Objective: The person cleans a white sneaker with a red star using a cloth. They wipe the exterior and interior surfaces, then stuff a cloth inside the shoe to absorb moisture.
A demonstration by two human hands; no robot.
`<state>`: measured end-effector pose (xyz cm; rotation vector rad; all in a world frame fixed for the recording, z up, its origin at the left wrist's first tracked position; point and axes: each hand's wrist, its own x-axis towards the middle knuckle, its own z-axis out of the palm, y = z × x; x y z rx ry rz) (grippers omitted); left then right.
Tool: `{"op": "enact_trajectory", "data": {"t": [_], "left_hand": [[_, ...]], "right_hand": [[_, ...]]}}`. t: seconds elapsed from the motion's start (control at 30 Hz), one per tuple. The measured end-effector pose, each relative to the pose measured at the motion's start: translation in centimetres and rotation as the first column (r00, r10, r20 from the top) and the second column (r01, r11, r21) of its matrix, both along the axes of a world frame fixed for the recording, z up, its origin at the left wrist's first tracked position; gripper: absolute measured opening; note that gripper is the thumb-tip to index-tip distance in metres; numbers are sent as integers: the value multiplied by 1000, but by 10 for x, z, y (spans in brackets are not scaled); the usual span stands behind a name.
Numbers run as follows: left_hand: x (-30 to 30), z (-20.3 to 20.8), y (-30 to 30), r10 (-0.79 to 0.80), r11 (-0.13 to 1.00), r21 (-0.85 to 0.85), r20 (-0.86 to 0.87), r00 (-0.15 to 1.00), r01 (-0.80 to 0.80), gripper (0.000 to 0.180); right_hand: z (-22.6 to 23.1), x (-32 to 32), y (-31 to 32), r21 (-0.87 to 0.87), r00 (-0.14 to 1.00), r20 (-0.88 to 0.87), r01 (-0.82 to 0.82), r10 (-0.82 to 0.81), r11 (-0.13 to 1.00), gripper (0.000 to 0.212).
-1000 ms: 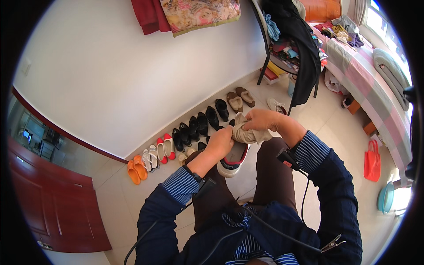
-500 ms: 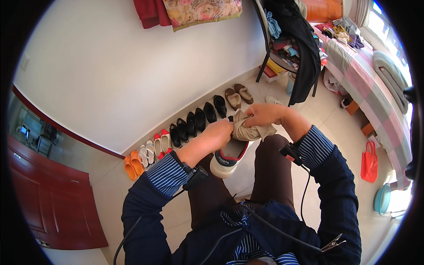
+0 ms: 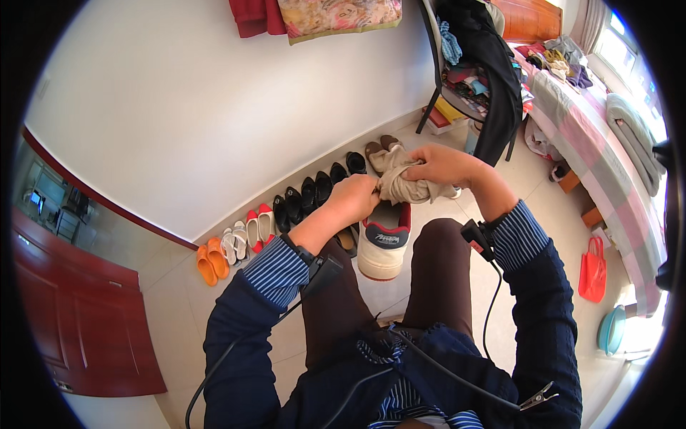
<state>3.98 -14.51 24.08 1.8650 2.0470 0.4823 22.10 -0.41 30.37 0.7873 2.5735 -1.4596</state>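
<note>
A white sneaker [image 3: 381, 259] with a dark blue and red collar hangs above my knees, its heel toward me. My left hand [image 3: 354, 198] is closed on the shoe's far left side; its fingertips are partly hidden. Bunched in my right hand [image 3: 444, 166] is a beige cloth [image 3: 409, 187], pressed over the front of the sneaker. The cloth covers the toe and laces, so I cannot see them. Below my left forearm, part of another shoe [image 3: 347, 242] shows beside my knee.
Along the wall stand orange slippers [image 3: 211, 261], silver sandals, red flats [image 3: 259, 227], several black shoes [image 3: 309, 194] and brown fleece-lined shoes. A chair heaped with clothes [image 3: 468, 82] stands beyond. The bed [image 3: 572, 146], a red bag [image 3: 592, 270] and a teal basin [image 3: 612, 330] are at right.
The sneaker has turned so its heel faces me more squarely. My right hand has moved up a little with the cloth, which spreads farther over the shoe's front. The view has shifted slightly.
</note>
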Motion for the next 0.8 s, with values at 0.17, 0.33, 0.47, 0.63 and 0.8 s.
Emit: {"op": "enact_trajectory", "data": {"t": [0.17,0.33,0.47,0.63,0.8], "left_hand": [[-7,5,-2,34,999,43,-60,998,-32,25],[-7,3,-4,83,994,78,-57,995,-78,27],[-6,-2,-3,96,990,110,-96,991,-85,24],[-6,-6,0,127,986,122,-83,988,-117,21],[-5,-6,3,57,988,150,-139,989,-36,17]], "right_hand": [[17,26,-13,-153,955,-278,58,-100,986,29],[26,39,-34,28,940,-308,163,-147,986,27],[35,41,-51,311,946,-255,274,-198,910,31],[51,40,-66,383,947,-275,267,-167,884,32],[28,9,-60,289,979,-129,-118,161,950,34]]}}
